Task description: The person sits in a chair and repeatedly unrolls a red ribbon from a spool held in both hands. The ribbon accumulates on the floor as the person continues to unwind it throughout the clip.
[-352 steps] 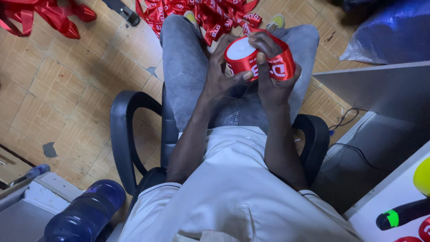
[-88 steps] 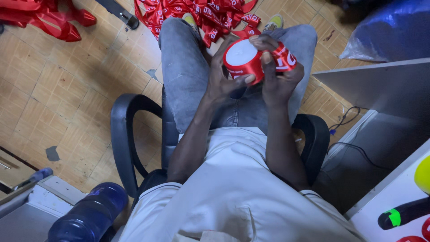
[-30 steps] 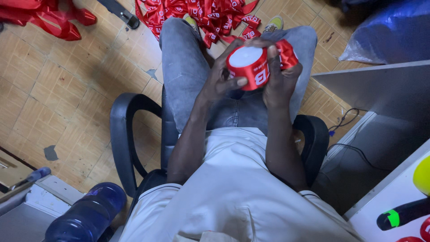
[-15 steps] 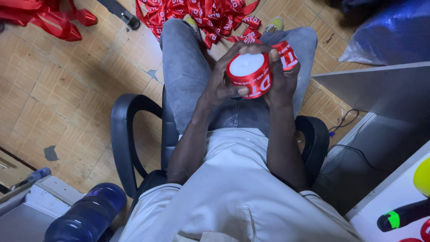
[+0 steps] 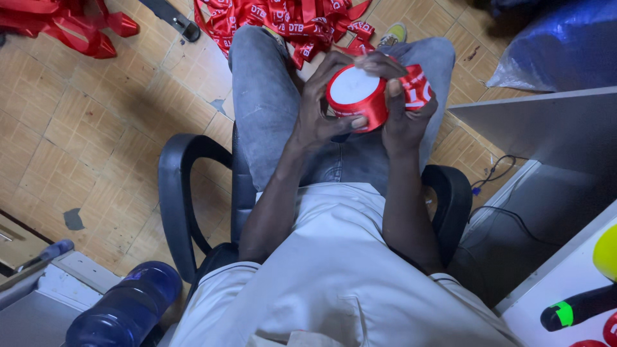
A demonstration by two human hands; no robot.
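I sit in a black office chair (image 5: 177, 193) and hold a red ribbon roll (image 5: 357, 96) with a white face over my lap. My left hand (image 5: 320, 106) grips the roll from the left and underneath, thumb on its rim. My right hand (image 5: 402, 106) wraps the right side, fingers over the top edge, pressing a printed red ribbon end (image 5: 416, 85) against the roll. A pile of printed red ribbon (image 5: 289, 22) lies on the floor past my knees.
More red ribbon bundles (image 5: 71, 26) lie at the far left on the tiled floor. A blue water bottle (image 5: 125, 311) stands at lower left. A grey desk panel (image 5: 553, 122) and cables sit right; a blue plastic bag (image 5: 565, 42) is at top right.
The roll has turned in my hands and sunk slightly toward my lap; its white face now points more upward. Both hands keep their hold.
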